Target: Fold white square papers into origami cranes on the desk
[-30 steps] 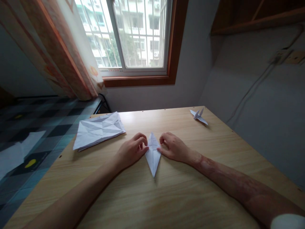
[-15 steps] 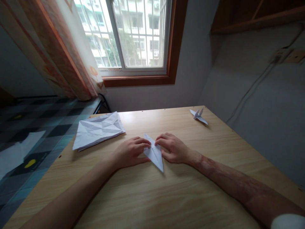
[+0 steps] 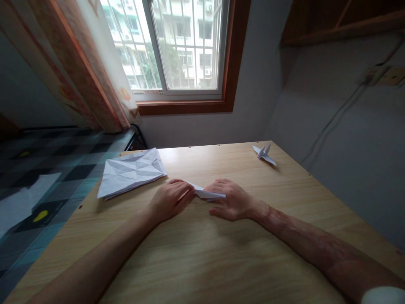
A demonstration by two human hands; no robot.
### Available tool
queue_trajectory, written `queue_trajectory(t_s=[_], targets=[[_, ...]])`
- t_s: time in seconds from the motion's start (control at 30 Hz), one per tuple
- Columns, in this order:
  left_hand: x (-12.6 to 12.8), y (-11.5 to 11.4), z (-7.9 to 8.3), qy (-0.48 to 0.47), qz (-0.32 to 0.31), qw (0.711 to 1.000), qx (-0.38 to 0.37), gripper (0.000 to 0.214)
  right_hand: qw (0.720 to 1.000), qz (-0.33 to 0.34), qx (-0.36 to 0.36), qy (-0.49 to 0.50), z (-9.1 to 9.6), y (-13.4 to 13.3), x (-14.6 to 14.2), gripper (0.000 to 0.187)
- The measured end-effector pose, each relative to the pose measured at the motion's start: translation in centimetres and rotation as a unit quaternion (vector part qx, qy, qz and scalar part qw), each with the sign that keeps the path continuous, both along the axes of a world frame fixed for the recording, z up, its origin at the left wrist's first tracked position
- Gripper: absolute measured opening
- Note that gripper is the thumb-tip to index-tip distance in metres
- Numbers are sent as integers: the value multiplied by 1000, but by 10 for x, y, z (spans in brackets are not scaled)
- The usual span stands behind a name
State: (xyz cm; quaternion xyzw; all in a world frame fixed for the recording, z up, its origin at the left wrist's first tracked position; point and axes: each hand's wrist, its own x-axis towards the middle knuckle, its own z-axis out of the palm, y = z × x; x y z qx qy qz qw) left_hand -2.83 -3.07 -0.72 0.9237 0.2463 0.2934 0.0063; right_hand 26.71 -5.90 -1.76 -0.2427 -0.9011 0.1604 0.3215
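Note:
A folded piece of white paper [image 3: 207, 194], long and pointed, is tilted up off the table between my two hands. My left hand [image 3: 172, 199] is closed, with thumb and fingertips pinching the paper's left edge. The right tip of the paper passes in front of my right hand [image 3: 232, 199]. That hand rests low over the table, thumb stretched out apart from the fingers; its fingertips are partly hidden behind the paper, and I see no grip on it.
Creased white sheets [image 3: 133, 173] lie stacked at the table's back left. A folded paper crane [image 3: 265, 155] sits near the far right corner of the wooden table [image 3: 177, 261]. Left of it, more white paper [image 3: 28, 200] lies on a checked bedspread [image 3: 82, 171].
The folded paper has been lifted and turned from lying flat, so its near tip now points right. My left fingers have closed on its edge. My right fingertips have come off its top.

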Motion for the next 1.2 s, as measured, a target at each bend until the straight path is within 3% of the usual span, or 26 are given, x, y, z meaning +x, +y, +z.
queue_trajectory(t_s=[0.07,0.17,0.3,0.4,0.47,0.53,0.7,0.8,0.97,1.2], targets=[[-3,-1,-1,-46,36,998,-38,13,998,-38,1,41,-4,0,-1,15],[-3,-5,-1,-124,64,982,-127,14,993,-60,-11,105,-6,-1,-1,24],[7,-8,0,-216,70,925,-306,30,982,-101,-32,155,-5,-2,1,12],[13,-8,0,-210,46,873,-438,37,969,-148,-22,198,-7,0,0,14],[15,-7,-2,-190,32,855,-481,39,961,-180,1,211,-9,3,0,17],[15,-6,-3,-171,38,872,-456,37,956,-208,29,203,-11,5,0,19],[16,-10,-1,-111,81,952,-274,23,971,-201,38,123,-8,4,-2,18],[17,-15,2,-84,48,982,-161,13,981,-177,26,78,-6,1,-4,10],[18,-20,7,36,-78,991,-104,18,985,-160,31,54,-3,-2,-4,3],[18,-16,1,72,-7,994,-80,41,984,-163,56,38,-8,-1,-3,27]])
